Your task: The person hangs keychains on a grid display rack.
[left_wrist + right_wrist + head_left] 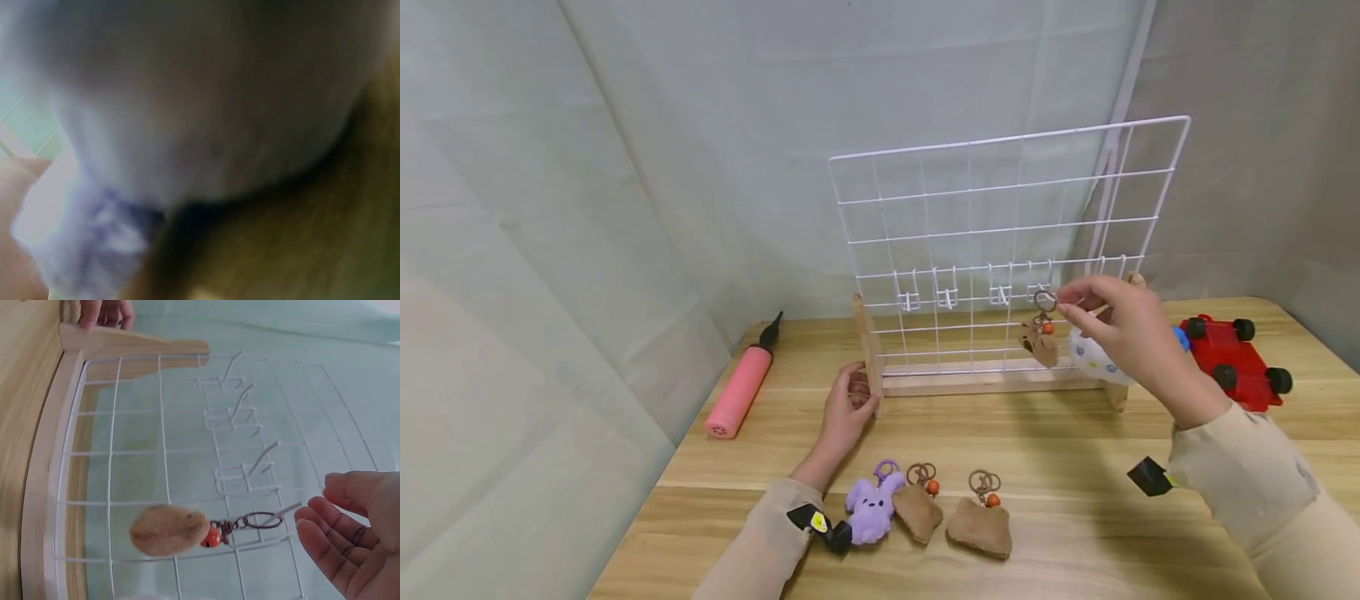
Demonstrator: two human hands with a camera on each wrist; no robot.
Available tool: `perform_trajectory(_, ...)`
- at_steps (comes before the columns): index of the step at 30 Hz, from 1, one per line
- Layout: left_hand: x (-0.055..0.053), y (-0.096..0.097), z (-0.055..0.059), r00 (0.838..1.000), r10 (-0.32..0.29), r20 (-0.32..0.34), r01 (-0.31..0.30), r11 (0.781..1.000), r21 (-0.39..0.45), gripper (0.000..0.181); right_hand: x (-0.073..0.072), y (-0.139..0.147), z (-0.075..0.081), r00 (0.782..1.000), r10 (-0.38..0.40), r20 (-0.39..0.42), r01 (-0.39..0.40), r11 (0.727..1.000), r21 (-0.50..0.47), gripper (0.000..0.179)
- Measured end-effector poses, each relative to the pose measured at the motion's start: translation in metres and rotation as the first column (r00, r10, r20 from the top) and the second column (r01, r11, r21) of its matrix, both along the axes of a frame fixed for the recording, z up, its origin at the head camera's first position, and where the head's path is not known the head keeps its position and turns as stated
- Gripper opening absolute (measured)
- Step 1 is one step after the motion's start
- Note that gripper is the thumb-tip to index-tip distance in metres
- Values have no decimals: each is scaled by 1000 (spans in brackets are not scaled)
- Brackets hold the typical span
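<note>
A white wire grid rack (970, 233) stands in a wooden base, with several white hooks (947, 296) in a row. My left hand (848, 404) grips the wooden end support (868, 350) at its lower left. A brown plush keychain (1039, 343) with an orange bell hangs by its ring (262, 520) on a hook's prong. Just right of that ring is my right hand (1108, 321), its loosely bent fingers apart from the ring in the right wrist view. Behind this hand, a white plush (1093, 357) with a face is partly hidden. The left wrist view is mostly blocked by something blurred.
On the table's near part lie a purple plush keychain (872, 510) and two brown plush keychains, one in the middle (917, 512) and one farther right (981, 527). A pink hand pump (741, 392) lies at left. Right of the rack is a red toy car (1232, 358).
</note>
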State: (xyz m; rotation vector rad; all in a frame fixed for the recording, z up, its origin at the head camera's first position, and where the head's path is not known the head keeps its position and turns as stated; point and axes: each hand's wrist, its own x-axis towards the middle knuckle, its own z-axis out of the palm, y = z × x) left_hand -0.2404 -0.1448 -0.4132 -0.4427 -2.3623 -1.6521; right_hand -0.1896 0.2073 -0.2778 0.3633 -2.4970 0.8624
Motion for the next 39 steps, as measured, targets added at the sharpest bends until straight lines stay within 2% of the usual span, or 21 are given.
perform_trajectory(3, 0, 0, 0, 1000, -1, 5, 1, 1000, 3, 52, 5, -3, -2, 999, -3, -35, 3, 1000, 22, 16)
perform_trajectory(7, 0, 1, 0, 1000, -5, -6, 5, 1000, 8, 52, 10, -5, -6, 994, 41, -99, -37, 998, 43, 15)
perform_trajectory(17, -2, 0, -1, 1000, -4, -9, 4, 1000, 6, 52, 22, -14, -16, 985, 107, -134, -100, 993, 56, 21)
perform_trajectory(22, -18, -5, -23, 1000, 2, -14, -1, 1000, 11, 54, 26, -19, -23, 978, 155, -138, -149, 987, 54, 19)
perform_trajectory(24, -24, -7, -32, 1000, 5, -20, -4, 1000, 22, 56, 28, -20, -26, 975, 175, -134, -169, 984, 52, 19)
perform_trajectory(26, -25, -7, -34, 999, 9, -35, -9, 1000, 24, 55, 29, -22, -29, 974, 191, -123, -186, 981, 52, 20)
perform_trajectory(33, -24, -6, -32, 999, 18, -31, -17, 1000, 19, 54, 34, -28, -41, 967, 243, -74, -241, 970, 32, 20)
perform_trajectory(39, -25, -6, -31, 1000, 22, -16, -22, 1000, -6, 54, 37, -33, -54, 965, 264, 7, -264, 964, 32, 18)
